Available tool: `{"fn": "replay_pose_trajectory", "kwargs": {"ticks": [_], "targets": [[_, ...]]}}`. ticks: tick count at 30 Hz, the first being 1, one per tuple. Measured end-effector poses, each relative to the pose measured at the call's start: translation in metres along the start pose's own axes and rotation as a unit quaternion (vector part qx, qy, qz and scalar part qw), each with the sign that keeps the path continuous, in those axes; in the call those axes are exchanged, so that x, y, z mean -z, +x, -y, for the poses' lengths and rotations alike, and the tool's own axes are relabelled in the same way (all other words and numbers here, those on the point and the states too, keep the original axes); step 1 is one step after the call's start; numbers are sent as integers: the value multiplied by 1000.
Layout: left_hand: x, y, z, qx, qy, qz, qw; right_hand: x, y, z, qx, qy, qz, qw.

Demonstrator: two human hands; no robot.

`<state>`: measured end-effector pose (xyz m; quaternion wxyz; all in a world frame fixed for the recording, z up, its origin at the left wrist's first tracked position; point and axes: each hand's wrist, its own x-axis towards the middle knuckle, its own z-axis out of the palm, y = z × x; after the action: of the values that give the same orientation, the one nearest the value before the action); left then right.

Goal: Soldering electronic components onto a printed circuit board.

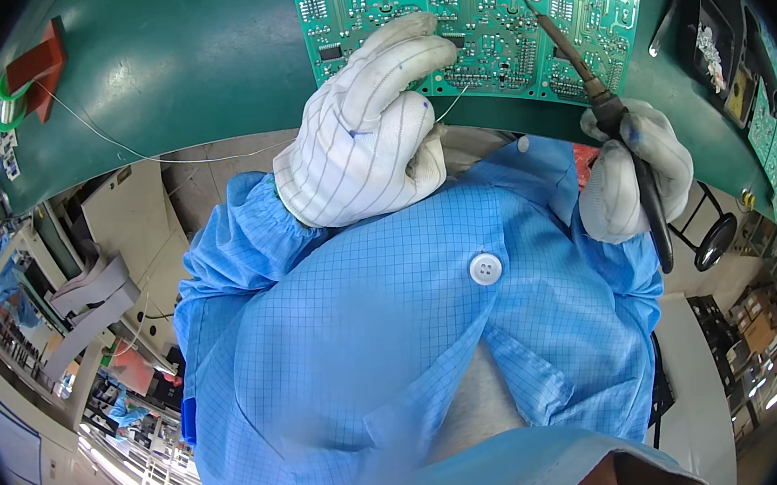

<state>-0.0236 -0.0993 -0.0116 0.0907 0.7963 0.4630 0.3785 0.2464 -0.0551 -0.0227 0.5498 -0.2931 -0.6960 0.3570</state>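
Observation:
A green printed circuit board [500, 40] with several dark chips lies at the table's near edge. My left hand [368, 127], in a white striped glove, rests over the board's lower left part. Its thumb and fingers are closed on a thin solder wire [455, 105], whose free end sticks out to the right. In my gloved right hand [636, 167] is a soldering iron [615, 113], gripped like a pen by its black handle. The iron's brown shaft points up and left, with its tip at the board's surface; whether it touches cannot be told.
On the green table [175, 67], a red stand [42, 65] carries a solder spool [12, 103], from which the wire runs to my left hand. A black tray [707, 48] with whitish bits sits at right, beside more circuit boards [772, 149].

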Motion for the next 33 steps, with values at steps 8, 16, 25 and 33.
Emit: {"fn": "replay_pose_trajectory", "kwargs": {"ticks": [8,16,25,33], "targets": [[29,5,-2,6,-52,-43,998,-2,3,-5,-20,18,13,1000],[35,5,0,77,104,1,992,-2,-1,-3,-47,18,5,999],[25,9,8,44,113,28,992,-3,-4,-4,-52,33,12,998],[15,8,7,32,135,34,990,0,0,-9,72,-41,134,988]]}}
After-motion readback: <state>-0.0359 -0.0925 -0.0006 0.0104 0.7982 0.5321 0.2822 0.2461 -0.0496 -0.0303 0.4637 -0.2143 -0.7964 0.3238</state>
